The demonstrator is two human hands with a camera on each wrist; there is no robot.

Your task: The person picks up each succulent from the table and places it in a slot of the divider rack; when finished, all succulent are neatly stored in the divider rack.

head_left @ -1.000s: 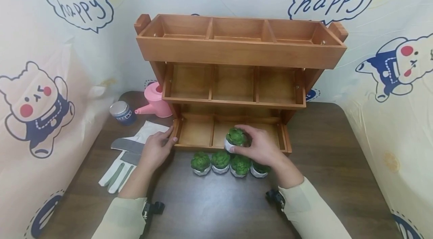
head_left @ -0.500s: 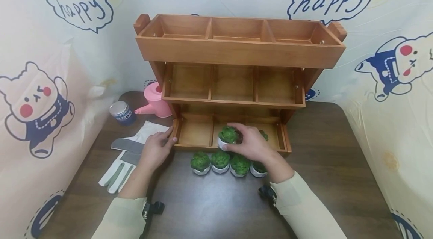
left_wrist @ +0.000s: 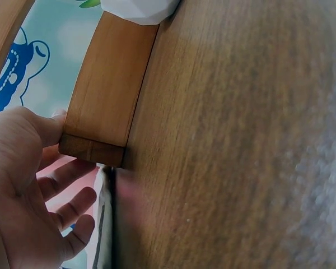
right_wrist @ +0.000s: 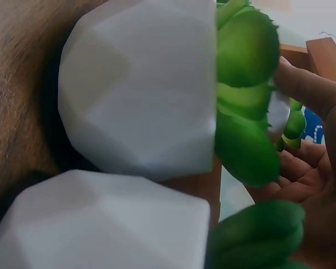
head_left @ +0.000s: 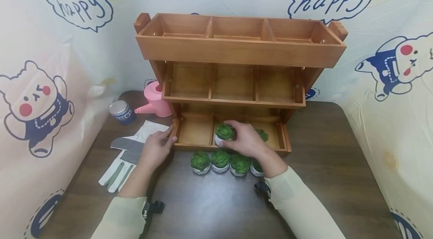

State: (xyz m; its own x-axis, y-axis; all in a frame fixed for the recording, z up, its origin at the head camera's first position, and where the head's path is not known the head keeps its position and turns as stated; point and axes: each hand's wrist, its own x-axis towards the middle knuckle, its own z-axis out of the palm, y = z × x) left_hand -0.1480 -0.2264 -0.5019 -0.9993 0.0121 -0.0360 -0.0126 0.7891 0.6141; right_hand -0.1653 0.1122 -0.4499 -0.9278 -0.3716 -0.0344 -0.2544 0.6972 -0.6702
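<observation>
My right hand (head_left: 245,139) holds a small artificial succulent (head_left: 224,132) in a white faceted pot, between thumb and fingers. It is at the middle compartment of the lowest tier of a three-tier wooden plant stand (head_left: 240,53). In the right wrist view, the held pot (right_wrist: 278,112) is partly hidden behind nearer plants. At the left end of that tier, my left hand (head_left: 157,148) grips the wooden corner (left_wrist: 92,148) with thumb and forefinger, the other fingers loosely bent. A second succulent (head_left: 262,135) stands in the right compartment, partly behind my right hand.
Several potted succulents (head_left: 220,160) line up on the table before the stand, the rightmost partly covered by my right arm. To the left are white-and-grey gloves (head_left: 128,156), a blue tin (head_left: 123,112) and a pink watering can (head_left: 155,100). A printed cloth hangs behind.
My right hand has carried the succulent leftward into the middle compartment and lowered it slightly. The succulent in the right compartment has come into view. My left hand stays at the corner.
</observation>
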